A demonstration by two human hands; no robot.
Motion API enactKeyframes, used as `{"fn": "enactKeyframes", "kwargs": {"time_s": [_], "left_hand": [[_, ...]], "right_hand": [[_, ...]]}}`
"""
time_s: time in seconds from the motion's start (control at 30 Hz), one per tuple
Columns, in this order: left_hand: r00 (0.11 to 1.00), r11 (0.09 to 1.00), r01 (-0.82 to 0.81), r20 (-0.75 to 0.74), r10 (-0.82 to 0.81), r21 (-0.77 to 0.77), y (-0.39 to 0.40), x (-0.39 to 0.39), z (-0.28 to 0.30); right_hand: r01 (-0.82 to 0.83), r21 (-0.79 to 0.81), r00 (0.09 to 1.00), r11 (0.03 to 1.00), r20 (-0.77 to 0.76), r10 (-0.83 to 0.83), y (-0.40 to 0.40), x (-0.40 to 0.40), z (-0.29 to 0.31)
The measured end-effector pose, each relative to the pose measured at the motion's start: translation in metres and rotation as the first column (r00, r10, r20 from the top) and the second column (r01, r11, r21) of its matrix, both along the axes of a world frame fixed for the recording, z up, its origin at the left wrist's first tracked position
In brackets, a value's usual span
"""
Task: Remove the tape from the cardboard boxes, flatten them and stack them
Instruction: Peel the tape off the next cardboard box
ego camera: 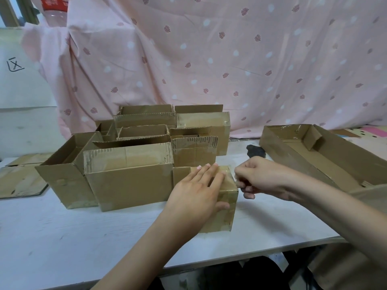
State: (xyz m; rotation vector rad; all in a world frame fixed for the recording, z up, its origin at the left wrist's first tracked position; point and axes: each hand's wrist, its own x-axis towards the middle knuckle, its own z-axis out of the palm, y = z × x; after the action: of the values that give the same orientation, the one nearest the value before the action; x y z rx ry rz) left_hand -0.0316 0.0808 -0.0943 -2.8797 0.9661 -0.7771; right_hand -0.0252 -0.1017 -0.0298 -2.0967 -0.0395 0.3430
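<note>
Fingers (211, 171) of the left hand (196, 191) are lying straight and flat, pressing on top of the small brown taped cardboard box (227, 208), thumb resting against its near face. Right hand (259, 178) is sitting just beside the box's right top corner, fingers curled tight, pinching at what looks like clear tape at the edge; tape itself too faint to confirm. Small box is standing at the front of the white table (62, 237), touching the right end of a larger open brown cardboard box (129, 178). Cluster of open brown cardboard boxes (167, 130) is crowding behind, flaps up, tape residue showing. Flattened brown cardboard sheets (18, 181) are lying at the table's left edge. Long shallow brown cardboard tray (326, 155) is sitting at the right, well apart from the hands. Dark patch (256, 151) is showing on the table between tray and boxes. Pink leaf-print cloth (230, 55) is hanging behind everything.
</note>
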Motion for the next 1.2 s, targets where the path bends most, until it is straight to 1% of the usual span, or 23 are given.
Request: {"fn": "enactKeyframes", "kwargs": {"time_s": [0.07, 0.1, 0.17, 0.23, 0.27, 0.3, 0.33, 0.37, 0.4, 0.43, 0.47, 0.53, 0.6, 0.7, 0.83, 0.9, 0.97, 1.07, 1.13, 1.2], "left_hand": [[0.999, 1.000, -0.011, 0.035, 0.011, 0.001, 0.001, 0.001, -0.001], [0.999, 1.000, -0.013, 0.041, 0.013, 0.003, 0.002, 0.001, -0.001], [0.999, 1.000, -0.005, 0.054, 0.005, -0.004, 0.003, 0.002, -0.004], [0.997, 1.000, -0.003, 0.083, 0.003, 0.004, 0.003, 0.003, -0.005], [0.996, 1.000, -0.008, 0.085, 0.007, 0.005, 0.002, 0.003, -0.004], [0.996, 1.000, -0.010, 0.088, 0.010, 0.004, 0.002, 0.002, -0.004], [0.997, 1.000, -0.011, 0.081, 0.011, 0.001, 0.001, 0.002, -0.004], [0.998, 1.000, -0.018, 0.067, 0.018, 0.000, 0.000, 0.001, -0.003], [0.998, 1.000, -0.024, 0.053, 0.024, -0.003, 0.000, 0.000, -0.002], [0.999, 1.000, -0.023, 0.046, 0.023, -0.011, 0.000, 0.001, -0.002], [0.999, 1.000, -0.019, 0.035, 0.020, -0.017, 0.000, 0.001, -0.002], [1.000, 1.000, -0.027, 0.014, 0.027, -0.014, 0.000, 0.000, -0.001], [0.999, 0.999, -0.038, 0.013, 0.038, -0.002, -0.001, -0.001, -0.002], [0.999, 0.999, -0.038, -0.009, 0.038, -0.010, -0.001, -0.001, -0.002], [0.999, 0.999, -0.035, 0.001, 0.035, -0.005, -0.001, 0.002, -0.003], [0.999, 0.999, -0.041, 0.022, 0.041, -0.005, -0.003, 0.002, -0.003], [0.998, 0.999, -0.052, 0.024, 0.052, -0.006, -0.004, 0.001, -0.003], [0.999, 0.999, -0.047, 0.002, 0.047, -0.008, -0.003, 0.001, -0.003], [0.999, 0.999, -0.040, -0.024, 0.040, -0.025, -0.003, 0.000, 0.000], [0.999, 0.998, -0.033, -0.016, 0.032, -0.053, -0.002, 0.000, -0.003]], "right_hand": [[0.013, 0.112, 0.999, 0.994, -0.034, -0.009, -0.002, -0.003, -0.003], [0.022, 0.126, 0.999, 0.992, -0.031, -0.019, -0.001, -0.004, -0.004], [0.047, 0.088, 0.998, 0.995, 0.025, -0.049, 0.001, -0.007, -0.007], [0.102, 0.008, 0.981, 0.995, 0.167, -0.102, 0.001, -0.013, -0.007], [0.130, -0.059, 0.954, 0.990, 0.279, -0.109, 0.002, -0.017, -0.006], [0.143, -0.147, 0.918, 0.979, 0.389, -0.076, 0.003, -0.023, -0.003], [0.135, -0.238, 0.883, 0.962, 0.469, -0.008, 0.004, -0.028, -0.001], [0.113, -0.325, 0.862, 0.939, 0.502, 0.070, 0.005, -0.033, 0.000], [0.086, -0.401, 0.857, 0.912, 0.497, 0.137, 0.006, -0.036, 0.000], [0.069, -0.450, 0.858, 0.890, 0.482, 0.177, 0.007, -0.038, -0.002], [0.069, -0.464, 0.863, 0.883, 0.472, 0.181, 0.006, -0.037, -0.005], [0.097, -0.397, 0.881, 0.913, 0.461, 0.107, 0.003, -0.034, -0.007], [0.124, -0.276, 0.911, 0.953, 0.413, 0.002, 0.000, -0.030, -0.005], [0.117, -0.111, 0.938, 0.987, 0.338, -0.073, 0.000, -0.031, -0.003], [0.153, -0.002, 0.934, 0.988, 0.327, -0.143, -0.004, -0.030, -0.012], [0.170, 0.004, 0.920, 0.986, 0.359, -0.160, -0.005, -0.031, -0.016], [0.170, -0.083, 0.892, 0.982, 0.437, -0.118, -0.002, -0.035, -0.019], [0.173, -0.302, 0.815, 0.937, 0.578, 0.036, 0.001, -0.046, -0.021], [0.135, -0.448, 0.775, 0.884, 0.603, 0.187, -0.001, -0.049, -0.023], [0.115, -0.517, 0.767, 0.848, 0.589, 0.255, -0.006, -0.050, -0.024]]}}
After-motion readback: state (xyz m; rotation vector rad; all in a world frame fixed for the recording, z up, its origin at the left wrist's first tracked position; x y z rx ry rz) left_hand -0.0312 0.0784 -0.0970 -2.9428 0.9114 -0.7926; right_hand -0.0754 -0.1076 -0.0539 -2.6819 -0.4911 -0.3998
